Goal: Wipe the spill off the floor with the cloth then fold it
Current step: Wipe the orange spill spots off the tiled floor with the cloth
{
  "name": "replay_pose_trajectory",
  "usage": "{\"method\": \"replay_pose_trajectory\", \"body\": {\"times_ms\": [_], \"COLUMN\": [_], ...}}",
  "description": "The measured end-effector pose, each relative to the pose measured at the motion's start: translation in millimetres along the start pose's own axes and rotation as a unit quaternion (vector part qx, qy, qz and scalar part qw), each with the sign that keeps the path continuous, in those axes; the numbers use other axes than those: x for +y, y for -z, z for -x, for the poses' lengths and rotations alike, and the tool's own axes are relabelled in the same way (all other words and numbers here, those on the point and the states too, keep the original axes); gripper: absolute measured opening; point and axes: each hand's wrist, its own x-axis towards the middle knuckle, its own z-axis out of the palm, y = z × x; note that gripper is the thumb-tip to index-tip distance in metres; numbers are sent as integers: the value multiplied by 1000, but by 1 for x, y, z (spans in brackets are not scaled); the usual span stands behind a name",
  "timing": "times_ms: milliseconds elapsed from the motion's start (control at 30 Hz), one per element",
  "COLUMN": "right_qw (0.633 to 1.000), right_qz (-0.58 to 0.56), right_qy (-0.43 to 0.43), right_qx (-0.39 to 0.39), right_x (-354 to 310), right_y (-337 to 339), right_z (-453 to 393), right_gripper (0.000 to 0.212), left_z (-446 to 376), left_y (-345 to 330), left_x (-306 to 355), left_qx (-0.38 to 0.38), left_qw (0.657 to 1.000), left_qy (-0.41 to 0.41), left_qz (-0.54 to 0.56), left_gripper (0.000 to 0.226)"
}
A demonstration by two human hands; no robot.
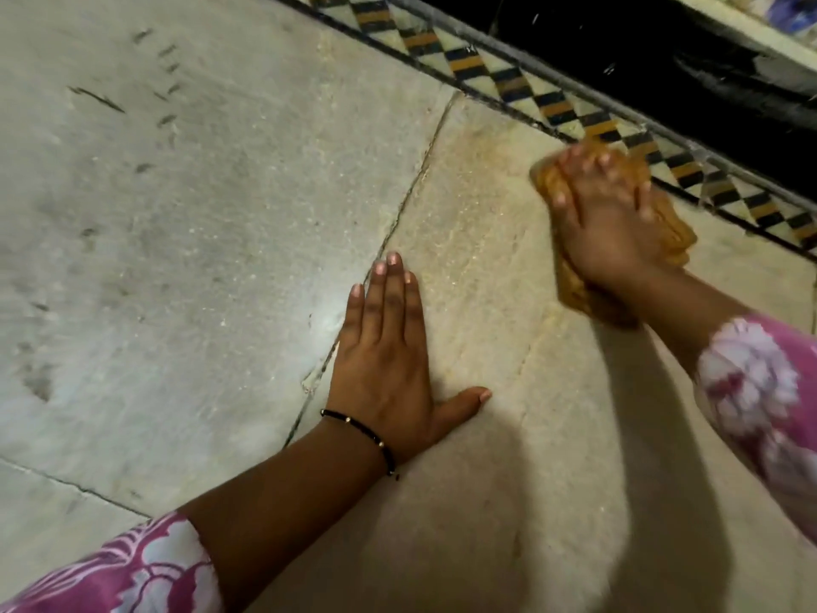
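Observation:
An orange-yellow cloth (574,289) lies bunched on the pale stone floor (221,192) at the upper right, close to the patterned tile border. My right hand (605,223) presses down on top of it with fingers spread, and both look blurred. My left hand (389,360) rests flat and open on the floor at the centre, fingers together, thumb out, across a joint between slabs. Faint yellowish streaks (486,192) mark the slab between the two hands.
A diagonal border of black, yellow and white diamond tiles (521,81) runs along the upper right, with a dark recess (641,46) beyond it. Dark scuff marks (163,81) dot the grey slab at the upper left. Pink floral sleeves cover both forearms.

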Motion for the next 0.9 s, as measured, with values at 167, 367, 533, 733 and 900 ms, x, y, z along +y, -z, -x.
{"method": "replay_pose_trajectory", "body": {"times_ms": [167, 367, 533, 733, 900], "right_qw": [999, 971, 996, 988, 975], "right_qz": [2, 14, -3, 2, 15], "right_qy": [43, 236, 87, 152, 222], "right_qx": [-9, -19, -4, -20, -9], "right_x": [-95, -66, -22, -109, -41], "right_y": [-10, -17, -5, -15, -23], "right_z": [-83, -3, -38, -54, 33], "right_gripper": [54, 55, 55, 53, 52], "left_z": [0, 0, 0, 2, 1], "left_y": [-1, -1, -1, 1, 3], "left_x": [0, -2, -1, -3, -3], "left_qx": [1, 1, 2, 3, -14], "left_qw": [1000, 1000, 1000, 1000, 1000], "left_qy": [0, -5, -6, -20, -7], "left_qz": [-10, 1, -4, 5, 6], "left_gripper": [121, 120, 121, 121, 123]}}
